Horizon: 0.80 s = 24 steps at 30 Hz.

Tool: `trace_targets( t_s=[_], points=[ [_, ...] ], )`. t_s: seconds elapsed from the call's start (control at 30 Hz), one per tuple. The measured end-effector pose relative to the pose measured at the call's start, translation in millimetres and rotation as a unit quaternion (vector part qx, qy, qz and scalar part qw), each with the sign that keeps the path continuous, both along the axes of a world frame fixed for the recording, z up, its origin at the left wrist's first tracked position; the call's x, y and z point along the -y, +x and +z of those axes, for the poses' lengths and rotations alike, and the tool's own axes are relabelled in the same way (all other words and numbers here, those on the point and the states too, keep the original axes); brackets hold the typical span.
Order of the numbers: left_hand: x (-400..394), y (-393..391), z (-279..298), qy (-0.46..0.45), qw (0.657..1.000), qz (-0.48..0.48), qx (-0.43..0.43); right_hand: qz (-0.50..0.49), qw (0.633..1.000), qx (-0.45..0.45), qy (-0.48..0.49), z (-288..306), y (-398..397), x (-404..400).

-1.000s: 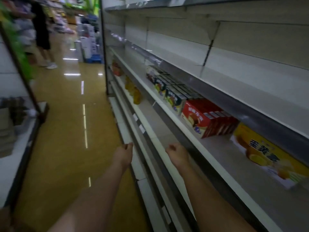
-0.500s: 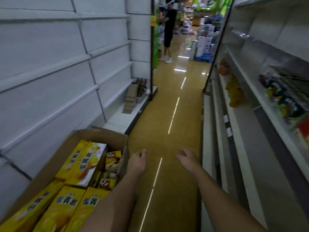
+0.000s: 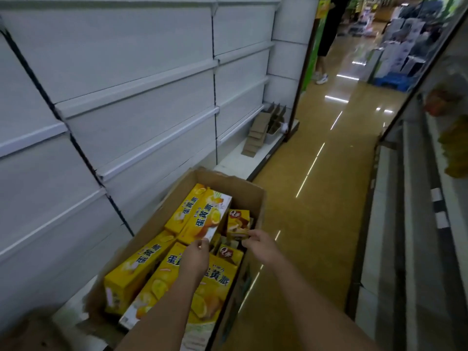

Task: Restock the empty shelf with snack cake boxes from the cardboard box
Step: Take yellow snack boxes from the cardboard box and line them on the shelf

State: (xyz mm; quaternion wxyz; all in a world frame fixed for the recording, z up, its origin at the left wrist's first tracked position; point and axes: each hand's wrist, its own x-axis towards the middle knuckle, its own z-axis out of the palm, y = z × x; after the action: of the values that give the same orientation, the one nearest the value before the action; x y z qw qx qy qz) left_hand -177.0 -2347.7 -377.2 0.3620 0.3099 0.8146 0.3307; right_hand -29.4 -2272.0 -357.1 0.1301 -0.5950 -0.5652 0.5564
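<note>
Turn: I have swung away from the half-stocked shelving (image 3: 430, 198) on the right, where half a second ago my arms hung bare over the aisle floor, and I now face the open brown cardboard box (image 3: 255, 196) at the near left.
Left hand: my left hand (image 3: 195, 257) reaches into the box, fingertips at the near corner of a long yellow snack cake box (image 3: 202, 219) lying on top; fingers look bent, but I cannot tell whether they have closed on it.
Right hand: my right hand (image 3: 260, 243) is at the near edge of a small brown-and-yellow snack cake box (image 3: 238, 222) standing by the box's right wall, fingers seemingly pinching it.
Stock: more long yellow cartons (image 3: 141, 264) lie flat across the box, nearer to me.
Elsewhere: bare white shelving (image 3: 126, 122) rises at the left; a person stands far down the tan aisle floor (image 3: 329, 198).
Meaning: nothing is lifted yet; I judge this the start of a fresh pick, with the carry back to the right-hand shelf to follow.
</note>
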Motion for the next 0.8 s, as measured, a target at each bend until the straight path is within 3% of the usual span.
trace_targets(
  t_s=[0.3,0.43,0.57,0.8],
  points=[
    [20,-93,-70,-0.117,0.993,-0.007,-0.026,0.035,0.997,0.052,-0.052,-52,-84,24],
    [28,-103,-79,-0.174,0.984,-0.019,-0.043,0.057,0.994,0.083,-0.051,-68,-106,30],
    [29,-107,-90,-0.184,0.983,-0.015,-0.017,0.072,0.992,0.094,-0.034,-81,-126,33],
    [23,-109,-107,-0.211,0.976,-0.029,-0.043,0.108,0.984,0.137,-0.039,-105,-148,30]
  ],
)
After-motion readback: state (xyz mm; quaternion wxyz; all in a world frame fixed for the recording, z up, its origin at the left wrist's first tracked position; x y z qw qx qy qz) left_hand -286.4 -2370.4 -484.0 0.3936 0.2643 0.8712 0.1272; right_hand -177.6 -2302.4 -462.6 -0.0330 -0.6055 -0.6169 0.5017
